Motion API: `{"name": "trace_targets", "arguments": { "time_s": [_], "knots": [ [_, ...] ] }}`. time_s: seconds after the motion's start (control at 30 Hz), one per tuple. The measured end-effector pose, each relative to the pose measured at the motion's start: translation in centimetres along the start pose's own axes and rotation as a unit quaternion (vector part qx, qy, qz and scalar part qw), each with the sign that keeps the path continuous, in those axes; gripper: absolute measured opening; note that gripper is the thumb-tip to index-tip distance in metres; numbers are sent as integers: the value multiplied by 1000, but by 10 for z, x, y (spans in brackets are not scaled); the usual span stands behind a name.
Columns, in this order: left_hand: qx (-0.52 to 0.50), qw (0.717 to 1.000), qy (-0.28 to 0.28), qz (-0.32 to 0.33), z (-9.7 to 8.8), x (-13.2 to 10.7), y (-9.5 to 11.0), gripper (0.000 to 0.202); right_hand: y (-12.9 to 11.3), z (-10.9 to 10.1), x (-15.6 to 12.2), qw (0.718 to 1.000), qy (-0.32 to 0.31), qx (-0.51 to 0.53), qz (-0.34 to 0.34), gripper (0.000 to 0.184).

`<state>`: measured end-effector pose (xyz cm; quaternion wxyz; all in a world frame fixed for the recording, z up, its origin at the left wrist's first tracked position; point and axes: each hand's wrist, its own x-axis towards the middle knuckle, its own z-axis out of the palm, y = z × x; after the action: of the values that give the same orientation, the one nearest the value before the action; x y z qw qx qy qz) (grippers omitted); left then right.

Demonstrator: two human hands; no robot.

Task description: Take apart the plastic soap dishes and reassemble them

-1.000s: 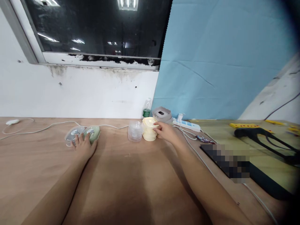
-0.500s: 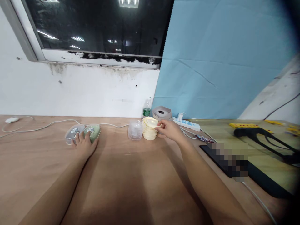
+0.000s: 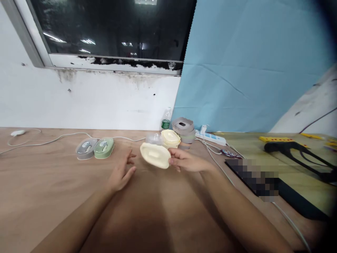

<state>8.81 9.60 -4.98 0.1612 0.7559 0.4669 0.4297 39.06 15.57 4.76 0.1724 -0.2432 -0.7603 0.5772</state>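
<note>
Between thumb and fingers of my right hand (image 3: 185, 160) is a pale yellow plastic tray-like piece (image 3: 155, 155), held tilted above the table. My left hand (image 3: 123, 172) is raised to its left, fingers apart and holding nothing. Behind the held piece stands a stack of similar yellow pieces (image 3: 171, 136), and beside it a stack of clear plastic pieces (image 3: 153, 138), partly hidden. To the right of these rises a stack of grey pieces (image 3: 183, 125). A grey lidded box (image 3: 86, 149) and a green lidded box (image 3: 104, 148) sit side by side at the left.
A plastic bottle (image 3: 166, 119) stands by the wall behind the stacks. A white power strip (image 3: 210, 137) with cables lies to the right. Farther right are a black mat (image 3: 297, 196), a black strap-like object (image 3: 295, 154) and a yellow strip (image 3: 275, 139). A white cable (image 3: 63, 136) runs along the back.
My right hand has lifted a yellow piece off the stack and brought it nearer and left. My left hand has left the two lidded boxes and moved right, toward the held piece.
</note>
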Motion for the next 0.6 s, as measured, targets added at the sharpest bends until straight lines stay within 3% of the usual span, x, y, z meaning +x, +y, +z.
{"name": "trace_targets", "arguments": {
  "time_s": [0.1, 0.2, 0.27, 0.43, 0.5, 0.6],
  "knots": [
    [-43, 998, -30, -45, 14, 0, 7, 51, 49, 11, 18, 992, -76, 102, 12, 41],
    [0, 995, -93, -44, 15, 4, 6, 43, 88, 11, 26, 978, -63, 187, 61, 45],
    [31, 991, -128, -36, 13, 7, 5, 42, 101, 7, 29, 975, -34, 184, 119, 45],
    [113, 979, -172, 15, 11, 9, 4, 45, 97, -1, 29, 976, 4, -20, 215, 27],
    [141, 972, -188, 25, 12, 8, 3, 58, 89, 1, 26, 972, 0, -100, 215, 27],
    [168, 964, -203, 20, 14, 6, 0, 82, 82, 6, 23, 968, -5, -139, 211, 28]
  ]
}}
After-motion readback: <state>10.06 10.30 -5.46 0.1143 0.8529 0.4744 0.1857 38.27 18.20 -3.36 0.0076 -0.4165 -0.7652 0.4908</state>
